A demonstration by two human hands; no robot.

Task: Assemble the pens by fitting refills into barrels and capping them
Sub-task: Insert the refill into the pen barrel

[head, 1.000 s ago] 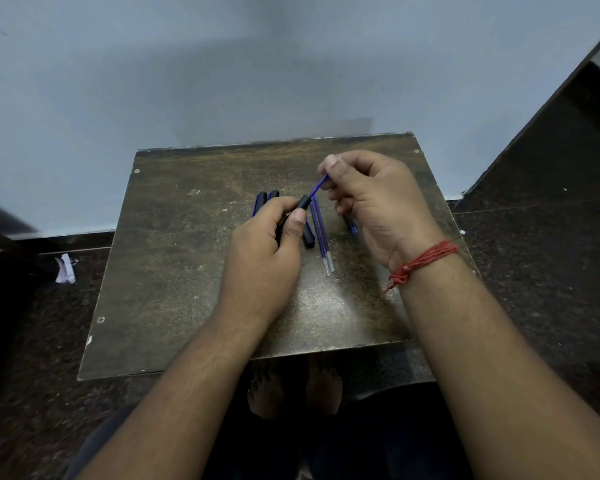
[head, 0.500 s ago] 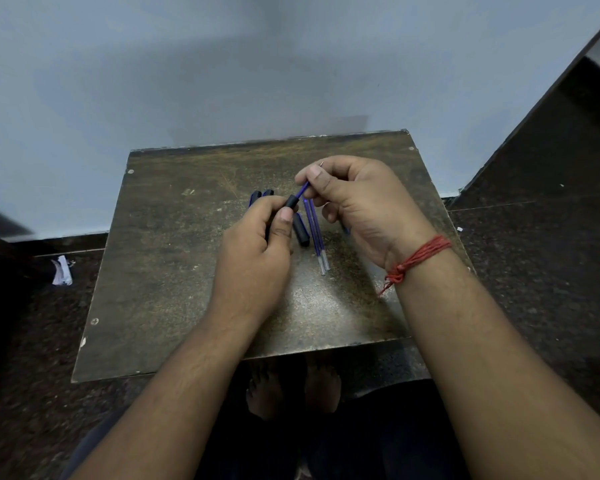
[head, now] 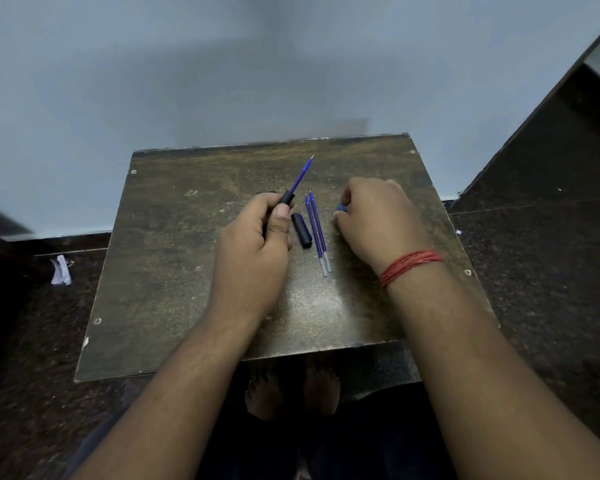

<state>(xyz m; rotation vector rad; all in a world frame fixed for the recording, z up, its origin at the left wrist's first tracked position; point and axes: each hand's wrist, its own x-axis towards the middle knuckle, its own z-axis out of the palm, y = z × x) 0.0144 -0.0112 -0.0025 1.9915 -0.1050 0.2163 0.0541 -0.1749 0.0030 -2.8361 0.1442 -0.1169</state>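
Observation:
My left hand (head: 253, 247) grips a black pen barrel (head: 287, 197) whose top end pokes out above my thumb. A blue refill (head: 301, 176) sticks out of that barrel, tip pointing up and right. Another black barrel (head: 301, 230) lies on the board just right of my left thumb. Two loose blue refills (head: 316, 233) lie side by side beside it. My right hand (head: 378, 220) rests on the board to their right, fingers curled around a small blue piece (head: 341, 207); most of that piece is hidden.
The work surface is a worn brown board (head: 174, 271) with screws at its corners, set against a pale wall. Dark speckled floor surrounds it, with a scrap of white paper (head: 61, 270) at the left. My bare feet (head: 291, 389) show below the board's front edge.
My right hand has let go of the refill and moved right and down to the board, onto a small blue piece. The refill now stands free in the barrel held by my left hand.

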